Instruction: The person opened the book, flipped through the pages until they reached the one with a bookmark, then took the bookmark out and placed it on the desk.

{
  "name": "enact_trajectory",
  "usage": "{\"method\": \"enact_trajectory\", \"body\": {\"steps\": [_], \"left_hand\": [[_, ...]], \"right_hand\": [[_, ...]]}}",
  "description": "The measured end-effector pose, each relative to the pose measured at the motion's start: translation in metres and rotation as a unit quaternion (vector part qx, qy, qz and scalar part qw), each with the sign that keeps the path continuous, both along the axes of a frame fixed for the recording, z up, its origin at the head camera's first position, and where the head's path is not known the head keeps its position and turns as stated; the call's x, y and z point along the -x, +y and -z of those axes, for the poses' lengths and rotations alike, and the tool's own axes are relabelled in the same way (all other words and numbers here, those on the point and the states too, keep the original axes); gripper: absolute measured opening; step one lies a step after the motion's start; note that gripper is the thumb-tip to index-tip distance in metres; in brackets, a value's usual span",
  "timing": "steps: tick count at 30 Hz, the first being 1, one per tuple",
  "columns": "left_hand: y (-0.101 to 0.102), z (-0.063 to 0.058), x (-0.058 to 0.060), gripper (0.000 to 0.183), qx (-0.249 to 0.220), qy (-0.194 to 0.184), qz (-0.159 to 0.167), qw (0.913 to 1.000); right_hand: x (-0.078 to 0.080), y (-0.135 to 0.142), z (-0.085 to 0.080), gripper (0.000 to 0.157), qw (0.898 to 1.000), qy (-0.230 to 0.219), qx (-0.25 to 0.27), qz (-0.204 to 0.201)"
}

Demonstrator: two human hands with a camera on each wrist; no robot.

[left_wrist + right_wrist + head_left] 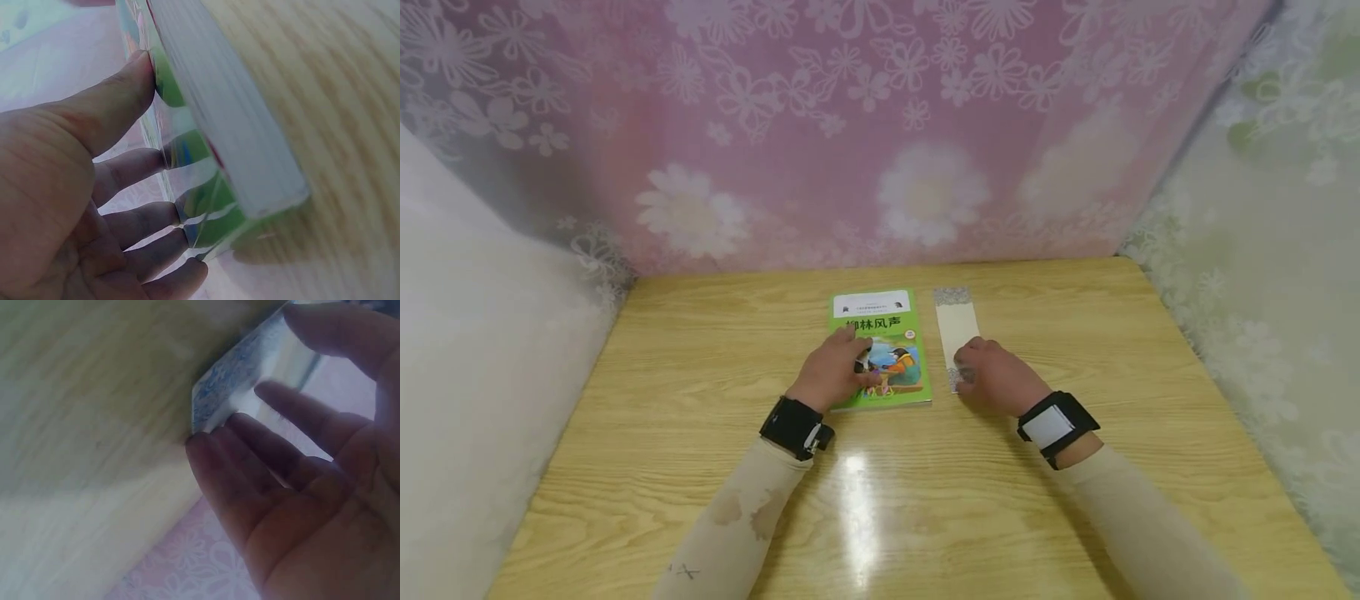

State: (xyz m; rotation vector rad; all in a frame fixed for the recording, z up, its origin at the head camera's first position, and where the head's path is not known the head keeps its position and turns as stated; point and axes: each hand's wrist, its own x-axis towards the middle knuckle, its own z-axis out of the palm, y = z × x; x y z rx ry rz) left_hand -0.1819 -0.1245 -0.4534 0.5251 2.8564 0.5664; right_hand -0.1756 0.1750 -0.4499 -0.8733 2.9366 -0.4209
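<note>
A green-covered paperback book (898, 354) lies flat on the wooden table, with a white band and Chinese title at its top and a picture of animals below. My left hand (833, 371) rests on the left part of its cover, thumb and fingertips spread on it. In the left wrist view the pages (225, 119) show as a thick white block. To the right of the book lies a cream strip like a bookmark (957, 327), patterned grey at both ends. My right hand (996, 379) touches its near end, fingertips along one edge and thumb by the other.
The light wood table (700, 350) reaches back to a pink floral curtain (820, 167). Pale cloth hangs at the left (482, 333) and a flowered one at the right (1270, 250). Black straps with small devices sit on both wrists.
</note>
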Motion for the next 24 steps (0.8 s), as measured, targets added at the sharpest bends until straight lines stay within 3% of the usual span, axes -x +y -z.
{"method": "enact_trajectory", "body": {"steps": [7, 14, 20, 24], "left_hand": [[0.004, -0.005, -0.003, 0.070, -0.007, 0.006, 0.007, 0.9999], [0.004, -0.003, -0.005, 0.068, -0.018, -0.005, 0.013, 0.9997], [-0.001, -0.005, 0.002, 0.064, -0.023, -0.007, 0.029, 0.9993], [-0.013, -0.012, 0.014, 0.065, -0.041, -0.022, 0.020, 0.9987]], "right_hand": [[-0.009, -0.007, 0.000, 0.038, 0.999, 0.001, -0.028, 0.024], [-0.012, -0.010, -0.005, 0.040, 0.998, -0.015, -0.055, 0.018], [-0.001, -0.010, -0.008, 0.030, 1.000, -0.011, -0.027, -0.004], [0.021, -0.017, -0.018, 0.032, 1.000, 0.024, 0.008, -0.011]]}}
